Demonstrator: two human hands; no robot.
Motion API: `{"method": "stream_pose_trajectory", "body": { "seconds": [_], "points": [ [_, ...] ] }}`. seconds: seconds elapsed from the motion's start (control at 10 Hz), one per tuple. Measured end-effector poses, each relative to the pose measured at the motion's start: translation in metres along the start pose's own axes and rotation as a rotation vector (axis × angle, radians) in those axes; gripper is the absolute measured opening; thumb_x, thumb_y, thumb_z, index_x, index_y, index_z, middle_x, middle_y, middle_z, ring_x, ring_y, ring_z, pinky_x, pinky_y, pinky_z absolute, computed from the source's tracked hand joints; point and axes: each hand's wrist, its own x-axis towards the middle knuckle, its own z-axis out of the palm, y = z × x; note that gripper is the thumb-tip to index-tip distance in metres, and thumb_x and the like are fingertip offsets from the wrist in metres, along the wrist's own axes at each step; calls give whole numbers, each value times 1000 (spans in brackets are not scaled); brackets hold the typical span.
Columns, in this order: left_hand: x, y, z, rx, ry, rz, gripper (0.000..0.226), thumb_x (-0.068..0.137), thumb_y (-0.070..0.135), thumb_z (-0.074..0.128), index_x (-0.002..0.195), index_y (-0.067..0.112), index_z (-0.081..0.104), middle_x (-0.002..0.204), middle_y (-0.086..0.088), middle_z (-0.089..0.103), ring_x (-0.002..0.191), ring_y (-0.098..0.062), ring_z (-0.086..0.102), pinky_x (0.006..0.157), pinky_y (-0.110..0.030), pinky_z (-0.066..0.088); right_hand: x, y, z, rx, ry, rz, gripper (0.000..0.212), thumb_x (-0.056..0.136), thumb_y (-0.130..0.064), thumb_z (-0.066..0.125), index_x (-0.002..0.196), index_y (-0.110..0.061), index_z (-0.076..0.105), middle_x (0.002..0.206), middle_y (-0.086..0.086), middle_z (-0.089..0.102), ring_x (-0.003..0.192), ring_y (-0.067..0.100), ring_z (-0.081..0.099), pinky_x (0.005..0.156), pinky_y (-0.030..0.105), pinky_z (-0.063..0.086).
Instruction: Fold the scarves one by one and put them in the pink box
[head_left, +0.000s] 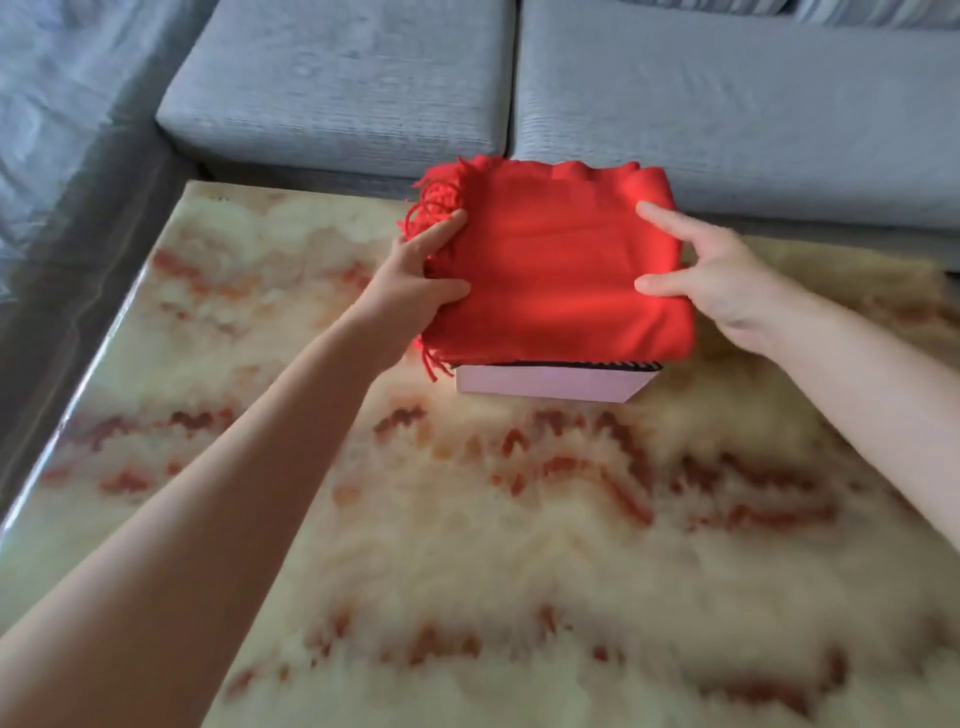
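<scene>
A big grey sofa (337, 93) sits behind the pink box (545, 384), and the box stands on a shiny table (467, 545) with cream and red swirls. A folded red scarf (561, 270) lies on top of the box and covers it, with its stringy ends hanging off the box's left side. The left hand (410, 280) grips the scarf's edge at the box's left side, and the right hand (717, 280) grips the edge at the box's right side, thumbs on top.

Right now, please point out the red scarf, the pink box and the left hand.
red scarf (561, 270), head view, middle of its folded top
pink box (550, 383), head view, near side wall
left hand (408, 291), head view, back of the hand
</scene>
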Motion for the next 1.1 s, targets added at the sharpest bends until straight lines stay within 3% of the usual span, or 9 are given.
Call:
{"method": "stream_pose_trajectory", "body": {
  "seconds": [0.1, 0.2, 0.3, 0.4, 0.5, 0.6, 0.7, 0.9, 1.1],
  "points": [
    [43, 11, 24, 132, 64, 41, 84, 64, -5, 61, 141, 22, 41, 131, -10, 42, 113, -21, 49, 95, -24, 42, 38, 4, -21, -62, 71, -13, 78, 76, 13, 64, 142, -21, 40, 138, -8, 43, 122, 4, 47, 97, 13, 41],
    [65, 6, 45, 323, 159, 51, 80, 72, -14, 51, 143, 21, 37, 139, -13, 27, 129, -22, 36, 102, -15, 31, 66, 24, -21, -163, 128, -13, 78, 76, 5, 69, 143, -24, 41, 146, 5, 36, 127, 15, 45, 105, 21, 37],
    [66, -12, 63, 656, 209, -85, 78, 80, -7, 45, 146, 31, 31, 156, -13, 0, 144, -29, 10, 114, -27, 14, 70, 56, -4, -433, 110, 128, 78, 78, -20, 75, 145, -25, 36, 149, 15, 18, 136, 28, 26, 114, 25, 18],
    [62, -31, 65, 969, 323, -21, 70, 84, 19, 58, 145, 36, 29, 157, -9, -17, 145, -32, -14, 115, -47, 3, 60, 73, 10, -609, 112, 89, 78, 82, -37, 70, 148, -32, 27, 158, 9, -3, 144, 31, 6, 117, 37, 12],
    [63, -38, 64, 1071, 307, 295, 67, 87, 41, 55, 147, 28, 28, 159, -11, -9, 146, -29, -13, 117, -45, 0, 56, 78, 13, -643, 118, -118, 75, 84, -44, 66, 147, -31, 28, 160, 2, -5, 147, 22, 1, 119, 39, 8],
    [72, -50, 60, 1132, 87, 260, 64, 93, 44, 48, 149, 28, 22, 160, -3, 2, 147, -21, -3, 119, -42, 7, 58, 85, 17, -703, 14, -84, 78, 88, -49, 57, 151, -29, 17, 160, -4, 2, 147, 17, 5, 117, 44, 8],
    [79, -62, 53, 1146, 6, 102, 66, 94, 51, 41, 150, 34, 9, 160, 2, -3, 147, -20, -5, 119, -44, 5, 64, 93, 23, -727, -34, -21, 83, 89, -53, 53, 152, -27, 5, 160, -8, -3, 147, 11, 5, 118, 44, 4],
    [83, -57, 57, 1237, -21, 20, 67, 94, 56, 36, 150, 37, 6, 160, 5, -4, 147, -19, -6, 117, -48, 1, 69, 91, 26, -793, -75, 81, 83, 90, -55, 50, 151, -31, 0, 159, -11, -8, 147, 21, -6, 116, 47, -4],
    [76, -28, 68, 1341, -21, -16, 67, 96, 50, 38, 151, 27, 8, 160, -3, 2, 147, -23, -7, 116, -51, -4, 59, 64, 25, -824, -37, 103, 84, 89, -50, 55, 152, -30, 3, 159, -6, -10, 146, 23, -15, 115, 50, -2]
  ]
}}
